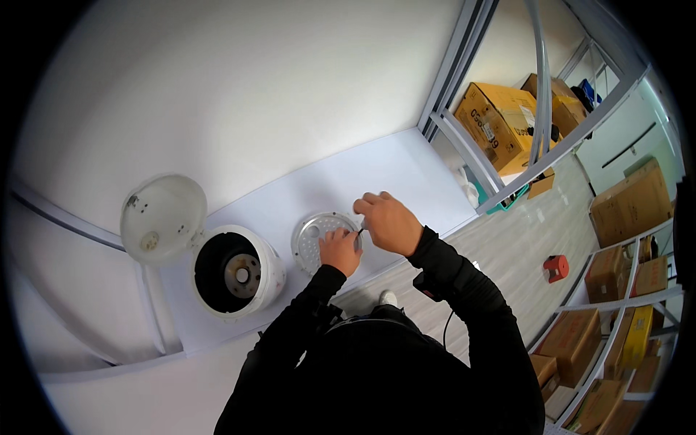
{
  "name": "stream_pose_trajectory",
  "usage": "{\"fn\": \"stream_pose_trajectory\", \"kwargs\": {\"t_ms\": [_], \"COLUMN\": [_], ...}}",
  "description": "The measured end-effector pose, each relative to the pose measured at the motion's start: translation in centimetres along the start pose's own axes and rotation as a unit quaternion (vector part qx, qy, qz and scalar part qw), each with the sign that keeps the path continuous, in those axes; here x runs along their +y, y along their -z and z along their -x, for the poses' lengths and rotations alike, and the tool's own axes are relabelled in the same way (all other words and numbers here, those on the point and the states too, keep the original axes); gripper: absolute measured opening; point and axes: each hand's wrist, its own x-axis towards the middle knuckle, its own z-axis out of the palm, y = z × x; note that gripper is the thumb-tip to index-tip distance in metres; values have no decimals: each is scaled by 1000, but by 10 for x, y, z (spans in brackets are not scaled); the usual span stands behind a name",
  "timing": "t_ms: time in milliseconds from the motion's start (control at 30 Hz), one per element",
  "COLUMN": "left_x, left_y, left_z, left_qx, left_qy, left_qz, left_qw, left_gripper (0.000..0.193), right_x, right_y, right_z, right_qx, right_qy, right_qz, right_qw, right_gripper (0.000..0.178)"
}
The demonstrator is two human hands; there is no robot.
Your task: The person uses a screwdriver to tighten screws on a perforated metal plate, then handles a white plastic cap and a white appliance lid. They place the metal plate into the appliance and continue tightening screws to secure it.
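A round silver metal disc with holes (307, 246) lies on the white table in front of me. My left hand (339, 250) is on its right part, fingers bent down and gripping near the rim. Just above and to the right, my right hand (389, 223) is closed around a thin dark tool (360, 232), whose lower end points down at the disc's rim beside my left fingers. Most of that tool is hidden by the hand. To the left stands a white rice cooker (272, 272), its lid (163, 221) swung open and its dark inside showing a round metal heating plate (243, 277).
The white table (391, 163) runs along a pale wall, with a grey metal frame (464, 145) at its right end. Beyond are yellow cartons (500, 123), a red stool (556, 268) on the floor, and shelves with brown boxes (573, 344) at the lower right.
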Motion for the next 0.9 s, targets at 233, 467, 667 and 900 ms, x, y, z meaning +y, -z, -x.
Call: {"fn": "stream_pose_trajectory", "kwargs": {"t_ms": [233, 467, 667, 900], "left_x": [9, 20, 30, 43], "left_y": [-5, -21, -30, -32], "left_z": [-10, -17, -22, -29], "left_qx": [15, 44, 79, 82], "left_qy": [59, 155, 189, 229], "left_qz": [3, -14, -40, -42], "left_qw": [998, 987, 978, 969], "left_gripper": [32, 21, 17, 17], "right_x": [-4, 29, 48, 50], "right_y": [10, 1, -3, 4], "right_z": [-9, -15, -23, -25], "right_qx": [-55, -19, -40, -105], "right_qy": [-88, 94, 178, 83], "right_qz": [29, -80, -98, -39], "right_qw": [994, 992, 978, 990], "right_gripper": [29, 35, 31, 25]}}
